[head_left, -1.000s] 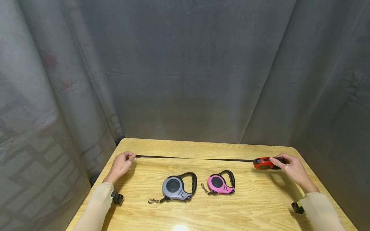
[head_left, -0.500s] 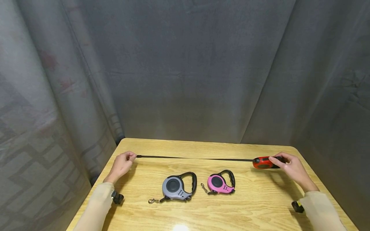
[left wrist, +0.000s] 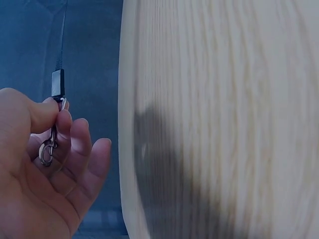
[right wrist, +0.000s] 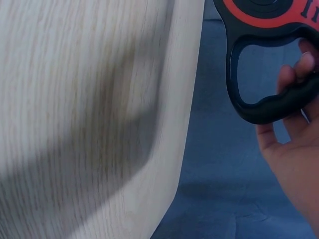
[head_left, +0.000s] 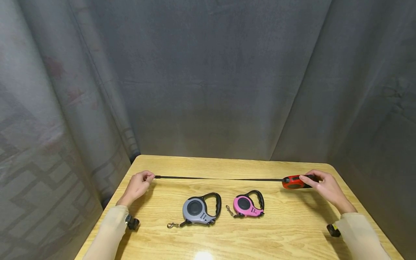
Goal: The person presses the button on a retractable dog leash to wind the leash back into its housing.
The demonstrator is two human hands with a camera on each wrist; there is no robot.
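Between thumb and fingertips, my left hand (head_left: 137,186) pinches the metal snap hook (left wrist: 46,152) of a red and black retractable dog leash (head_left: 292,182). My right hand (head_left: 327,187) grips that leash by its black handle (right wrist: 286,104), fingers curled through the loop. Its black strap (head_left: 182,177) runs out nearly straight between both hands, above the table's far part. Nearer to me lie a grey retractable leash (head_left: 194,213) and a smaller pink one (head_left: 248,206), each with its hook at its left.
The wooden table (head_left: 260,238) has rounded far corners. Grey curtains (head_left: 208,90) hang behind it and along both sides. A small black wrist camera (head_left: 132,221) sits on the left cuff, another (head_left: 333,230) on the right.
The red leash and my right hand have shifted slightly left. My left hand has moved very slightly right, still pinching the hook. The grey and pink leashes stay in place.
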